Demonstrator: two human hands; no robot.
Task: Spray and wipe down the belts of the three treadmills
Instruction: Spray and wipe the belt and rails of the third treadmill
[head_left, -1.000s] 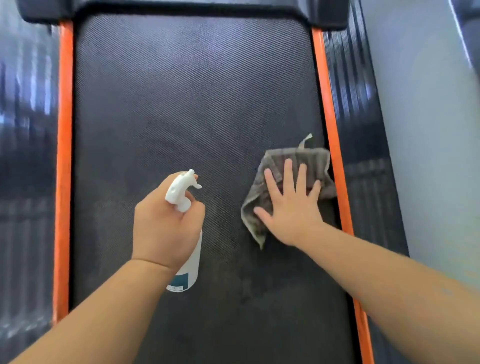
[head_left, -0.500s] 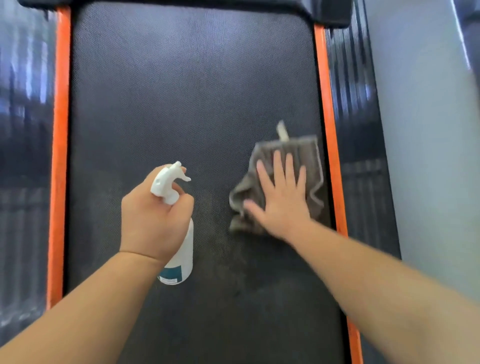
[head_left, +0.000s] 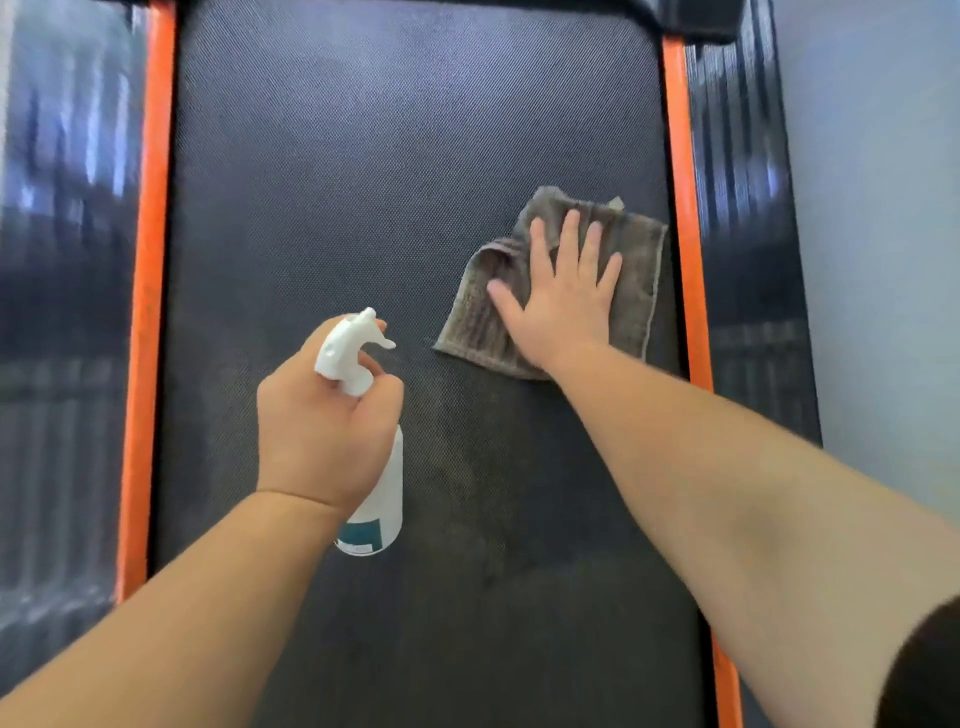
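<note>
Our left hand (head_left: 324, 431) grips the white spray bottle (head_left: 383, 493) round its neck, over the middle of the belt; our right hand (head_left: 563, 306) lies flat, fingers spread, pressing the grey cloth (head_left: 636, 270) onto the dark treadmill belt (head_left: 389, 156), just beside the right orange rail (head_left: 684, 260); a pale wall (head_left: 883, 208) stands further right.

The belt (head_left: 389, 182) is black with a fine woven grain and a duller, blotchy patch near its middle. Orange strips (head_left: 150, 312) run down both its edges, and outside them the side rails (head_left: 62, 364) are glossy black with ribbed lines. The cloth (head_left: 631, 291) is grey-brown, ribbed, with a paler hem. The spray bottle (head_left: 387, 483) is white with a teal label. The wall (head_left: 883, 208) is pale grey
</note>
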